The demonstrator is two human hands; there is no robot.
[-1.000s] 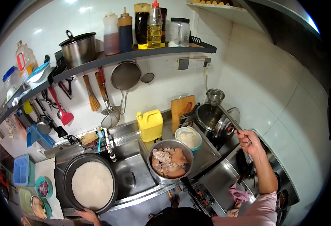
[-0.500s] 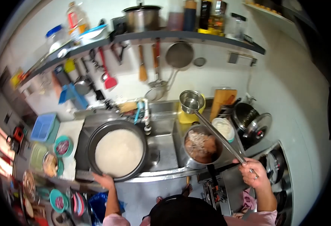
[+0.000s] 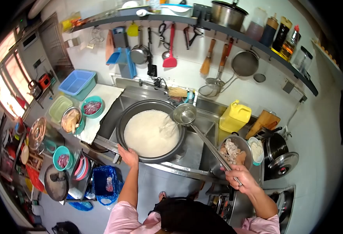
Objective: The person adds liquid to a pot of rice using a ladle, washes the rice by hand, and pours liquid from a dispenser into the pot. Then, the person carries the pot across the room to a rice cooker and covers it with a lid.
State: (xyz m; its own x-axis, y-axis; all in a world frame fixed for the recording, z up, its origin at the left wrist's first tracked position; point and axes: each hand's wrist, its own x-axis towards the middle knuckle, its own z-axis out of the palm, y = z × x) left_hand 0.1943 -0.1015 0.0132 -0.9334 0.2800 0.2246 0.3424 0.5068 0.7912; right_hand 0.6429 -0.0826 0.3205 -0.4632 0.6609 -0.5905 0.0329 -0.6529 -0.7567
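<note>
Right hand (image 3: 239, 178) closed on ladle (image 3: 208, 145), handle slanting forward-left to dark basin's (image 3: 154, 159) right side; left hand (image 3: 129, 156) open at near-left rim, grip unclear.

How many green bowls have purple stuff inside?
2: the upper bowl, near the blue basket, and the lower bowl, closer to the floor. More may be hidden.

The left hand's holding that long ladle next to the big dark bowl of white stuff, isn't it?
Not the left hand: the head view shows the right hand holding the long ladle, next to the big dark bowl of white stuff.
</note>
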